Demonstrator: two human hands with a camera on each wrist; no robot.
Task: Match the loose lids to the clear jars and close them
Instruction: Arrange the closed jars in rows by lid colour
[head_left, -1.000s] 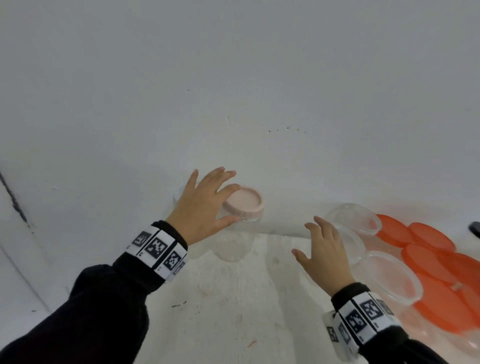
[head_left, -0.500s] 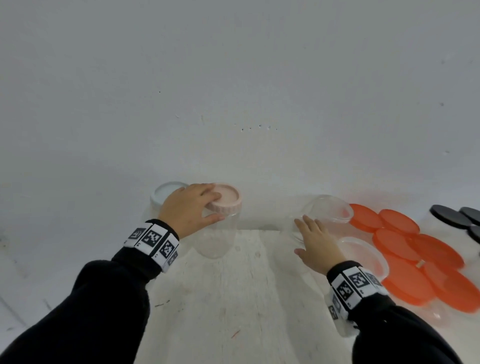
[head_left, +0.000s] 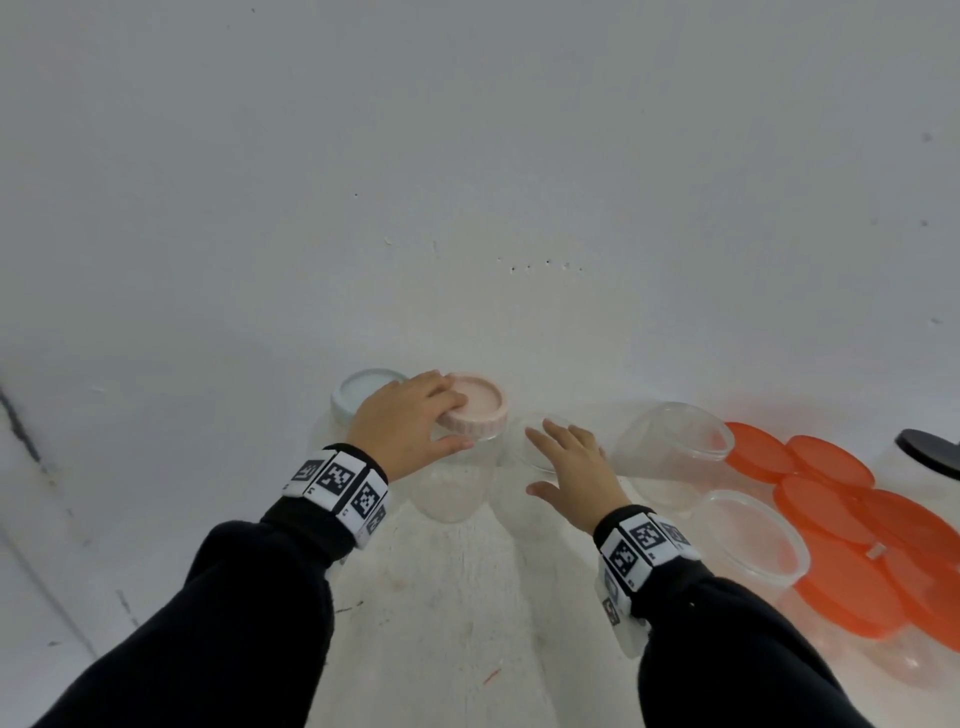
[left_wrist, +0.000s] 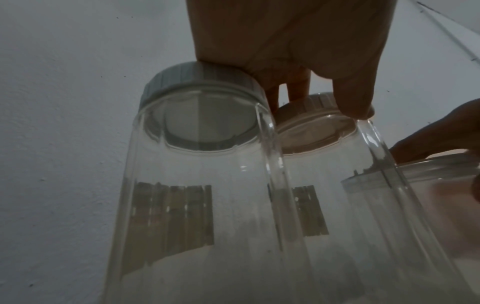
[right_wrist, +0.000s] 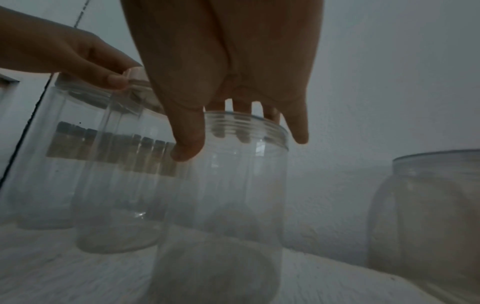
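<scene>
Left of centre in the head view stands a clear jar closed with a pale blue lid (head_left: 367, 391); just beside it, the left hand (head_left: 410, 428) curls fingers and thumb around the ribbed pink lid (head_left: 475, 410) seated on a second clear jar (head_left: 451, 488). At centre, the right hand (head_left: 571, 470) hangs with fingers spread and relaxed over the mouth of an open jar (right_wrist: 228, 185), fingertips (right_wrist: 241, 135) dipping at the threaded rim, not gripping it. Right of centre stand two wider open jars (head_left: 675, 447), then a cluster of loose orange lids (head_left: 831, 499), and at the right edge a black lid (head_left: 932, 454). The jars look thin-walled, light and smooth, so they would likely slide or tip if twisted unsupported; the body is best steadied low while the lid is taken by its ribbed edge. The support is a white, scuffed table (head_left: 457, 623) set against a plain white wall (head_left: 467, 156), with a dark seam at the left frame edge.
</scene>
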